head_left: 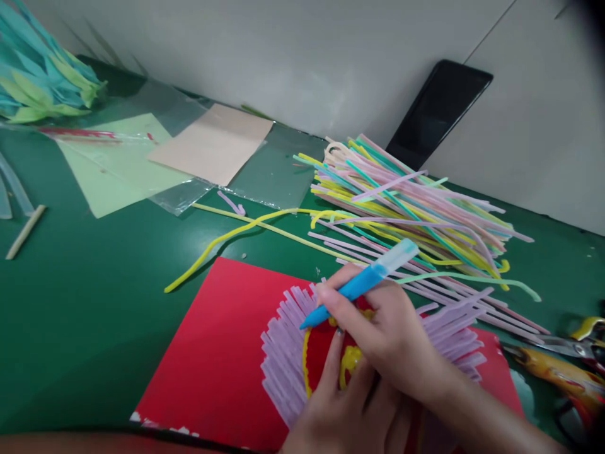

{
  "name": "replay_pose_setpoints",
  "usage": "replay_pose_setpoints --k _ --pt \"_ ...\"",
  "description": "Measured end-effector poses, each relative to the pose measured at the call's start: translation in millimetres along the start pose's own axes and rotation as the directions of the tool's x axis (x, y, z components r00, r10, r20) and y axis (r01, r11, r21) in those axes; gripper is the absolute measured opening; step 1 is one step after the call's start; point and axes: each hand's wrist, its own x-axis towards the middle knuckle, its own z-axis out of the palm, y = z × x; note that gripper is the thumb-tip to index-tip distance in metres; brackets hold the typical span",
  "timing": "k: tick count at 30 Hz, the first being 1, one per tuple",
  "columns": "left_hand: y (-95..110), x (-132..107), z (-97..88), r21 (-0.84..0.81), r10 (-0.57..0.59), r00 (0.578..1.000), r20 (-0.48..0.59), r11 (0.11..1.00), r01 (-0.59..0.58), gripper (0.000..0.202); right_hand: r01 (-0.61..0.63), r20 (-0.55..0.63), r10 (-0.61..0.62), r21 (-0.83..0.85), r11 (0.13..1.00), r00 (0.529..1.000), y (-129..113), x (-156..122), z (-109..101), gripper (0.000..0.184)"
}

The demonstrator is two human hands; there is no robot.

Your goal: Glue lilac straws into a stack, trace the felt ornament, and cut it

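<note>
My right hand (392,331) is closed around a blue pen (362,282) with a pale translucent end. The pen's tip points down and left, at the yellow edge of a dark red piece (319,353) with yellow shapes on it. My left hand (347,413) lies over that piece with its fingers stretched out, one fingertip close under the pen; part of it is hidden by my right hand. Around the piece, short purple fuzzy strips (283,359) fan out on a red card (222,347). My hands cover much of the card's middle.
A pile of coloured pipe cleaners (401,202) lies behind, below a black phone (439,107) leaning on the wall. Scissors (574,347) and orange-handled pliers (553,369) sit at right. Pink paper (215,145), green paper (101,189) and a blue-green paper bundle (42,75) are at left.
</note>
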Motion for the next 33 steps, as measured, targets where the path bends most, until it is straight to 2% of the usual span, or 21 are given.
replay_pose_setpoints --k 2,10,15,21,29,33 --pt "1.7 0.6 1.6 0.005 -0.006 1.000 0.004 1.000 0.006 0.026 0.001 0.059 -0.001 0.003 1.000 0.998 -1.5 1.2 1.1 0.025" --pt "-0.6 -0.2 -0.9 0.048 0.022 1.000 0.001 0.999 -0.022 0.031 0.040 0.170 -0.032 -0.043 0.998 0.985 -2.2 2.2 3.1 0.032" --pt "-1.7 -0.3 -3.5 0.067 0.089 0.990 0.112 0.993 -0.096 0.031 0.021 0.225 -0.002 -0.083 0.996 0.974 -2.2 2.5 3.3 0.032" --pt "-3.0 3.7 -5.2 0.051 0.047 0.998 0.037 0.998 -0.048 0.031 -0.023 0.137 0.043 -0.147 0.989 0.990 1.3 3.6 4.5 0.035" --pt "-2.1 3.7 -4.1 0.037 0.040 0.998 0.044 0.998 -0.042 0.031 -0.028 0.013 0.031 -0.189 0.982 0.999 5.1 4.3 5.1 0.035" --pt "-1.7 1.3 -2.9 0.062 0.045 0.997 0.064 0.997 -0.049 0.031 0.024 -0.003 -0.024 -0.135 0.991 1.000 2.5 4.4 3.5 0.033"
